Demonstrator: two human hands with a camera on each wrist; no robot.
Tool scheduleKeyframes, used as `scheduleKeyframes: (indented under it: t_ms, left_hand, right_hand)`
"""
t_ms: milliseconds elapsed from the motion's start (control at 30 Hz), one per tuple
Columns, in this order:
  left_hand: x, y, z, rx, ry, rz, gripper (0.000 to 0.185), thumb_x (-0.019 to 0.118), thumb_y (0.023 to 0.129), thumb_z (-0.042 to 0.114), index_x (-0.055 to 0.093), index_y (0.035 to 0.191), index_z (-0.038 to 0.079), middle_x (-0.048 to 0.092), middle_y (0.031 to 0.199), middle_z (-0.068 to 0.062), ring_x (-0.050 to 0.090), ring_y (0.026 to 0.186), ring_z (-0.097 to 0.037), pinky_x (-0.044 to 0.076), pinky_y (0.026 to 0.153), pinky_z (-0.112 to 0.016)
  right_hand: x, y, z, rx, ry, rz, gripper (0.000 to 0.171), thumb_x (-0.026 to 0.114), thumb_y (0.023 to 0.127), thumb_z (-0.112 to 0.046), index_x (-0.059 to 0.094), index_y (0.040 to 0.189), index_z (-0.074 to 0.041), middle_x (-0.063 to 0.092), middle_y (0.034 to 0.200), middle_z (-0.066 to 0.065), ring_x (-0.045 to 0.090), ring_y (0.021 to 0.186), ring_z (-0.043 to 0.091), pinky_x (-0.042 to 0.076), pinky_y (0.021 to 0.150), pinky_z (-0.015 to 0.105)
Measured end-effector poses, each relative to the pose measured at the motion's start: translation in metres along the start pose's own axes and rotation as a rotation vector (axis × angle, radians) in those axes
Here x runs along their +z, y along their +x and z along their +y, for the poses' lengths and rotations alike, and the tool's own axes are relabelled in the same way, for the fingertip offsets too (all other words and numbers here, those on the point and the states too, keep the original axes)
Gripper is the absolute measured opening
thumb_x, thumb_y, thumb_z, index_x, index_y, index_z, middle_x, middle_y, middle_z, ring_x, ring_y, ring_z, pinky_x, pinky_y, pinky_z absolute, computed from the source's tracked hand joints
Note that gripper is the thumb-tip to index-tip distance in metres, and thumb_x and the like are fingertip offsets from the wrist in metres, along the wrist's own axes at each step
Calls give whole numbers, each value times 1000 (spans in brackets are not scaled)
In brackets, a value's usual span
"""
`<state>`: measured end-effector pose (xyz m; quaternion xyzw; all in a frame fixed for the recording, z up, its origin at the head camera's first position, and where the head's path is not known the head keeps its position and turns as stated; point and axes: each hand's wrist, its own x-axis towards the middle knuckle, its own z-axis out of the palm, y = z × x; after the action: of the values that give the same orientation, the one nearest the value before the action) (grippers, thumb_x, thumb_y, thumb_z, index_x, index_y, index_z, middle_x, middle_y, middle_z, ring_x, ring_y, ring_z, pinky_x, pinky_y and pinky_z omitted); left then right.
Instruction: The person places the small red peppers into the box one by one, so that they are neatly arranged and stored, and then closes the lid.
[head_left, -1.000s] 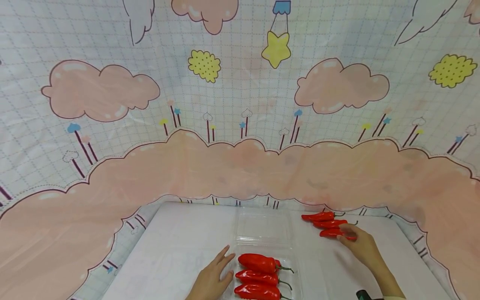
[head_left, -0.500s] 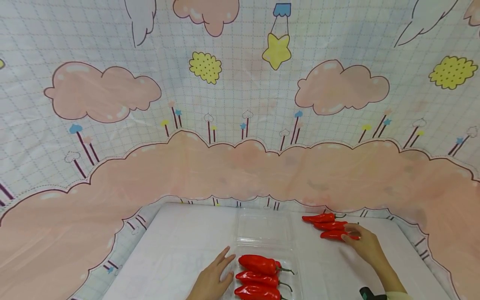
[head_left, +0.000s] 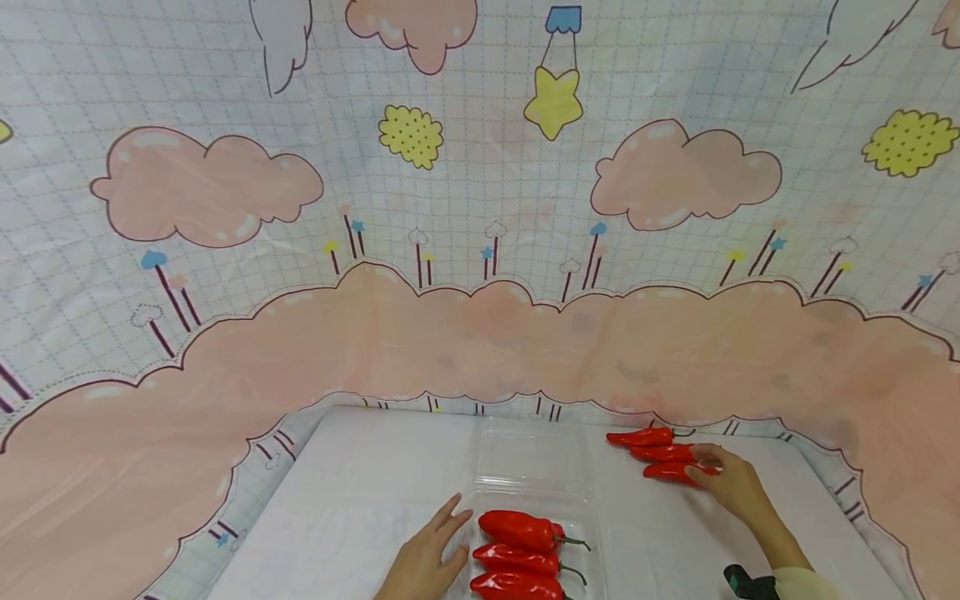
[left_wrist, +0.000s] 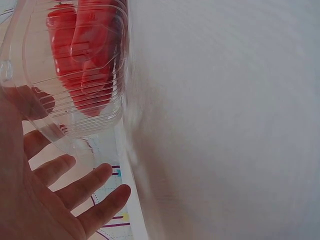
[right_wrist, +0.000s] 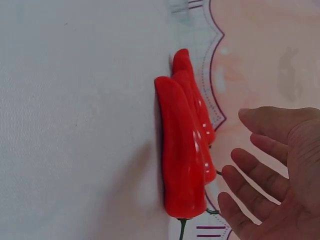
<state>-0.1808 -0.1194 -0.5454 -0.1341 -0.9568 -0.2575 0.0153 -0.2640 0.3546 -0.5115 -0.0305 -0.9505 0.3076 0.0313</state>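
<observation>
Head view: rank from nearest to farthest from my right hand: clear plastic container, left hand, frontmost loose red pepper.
1. Frontmost loose red pepper: partly covered by your right hand.
2. Clear plastic container: left of that pepper.
3. Left hand: at the container's left side.

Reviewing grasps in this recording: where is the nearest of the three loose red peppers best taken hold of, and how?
Probably across the thick stem end of the nearest loose pepper, from above and the right, where the right hand is. It lies flat, tapering leftward; a neighbouring pepper crowds its far side, while its near side is free.
</observation>
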Motion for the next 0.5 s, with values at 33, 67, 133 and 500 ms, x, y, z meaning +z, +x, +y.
scheduleKeyframes:
  t_ms: [33,67,133,500]
  left_hand:
    - [0,0,0,4,4,2,45,57,87,33,52,132,25,39,148,1,61,112,-19,55,84,-44]
    - [0,0,0,7,6,5,45,57,87,33,52,132,25,39,148,1,61,112,-19,55,84,-44]
    - [1,0,-1,11,10,10,45,57,87,33,52,132,24,39,148,2,61,112,-19,55,84,-44]
    - [0,-1,-1,17,3,20,46,57,87,33,52,132,24,39,148,1,60,113,-21,55,84,-45]
  right_hand:
    - [1,1,1,3,-4,-8,55,65,85,-35,52,127,-2,55,125,27,50,111,44,53,83,51]
    - [1,2,2,10,-7,-16,57,65,85,-37,52,127,-2,54,126,27,49,112,45,53,84,52]
    - [2,5,3,28,-13,-30,61,65,84,-41,51,128,-2,52,128,27,47,114,46,51,85,54]
    - [7,18,13,60,-15,-74,70,66,80,-50,51,128,-2,46,132,31,43,115,47,49,86,57]
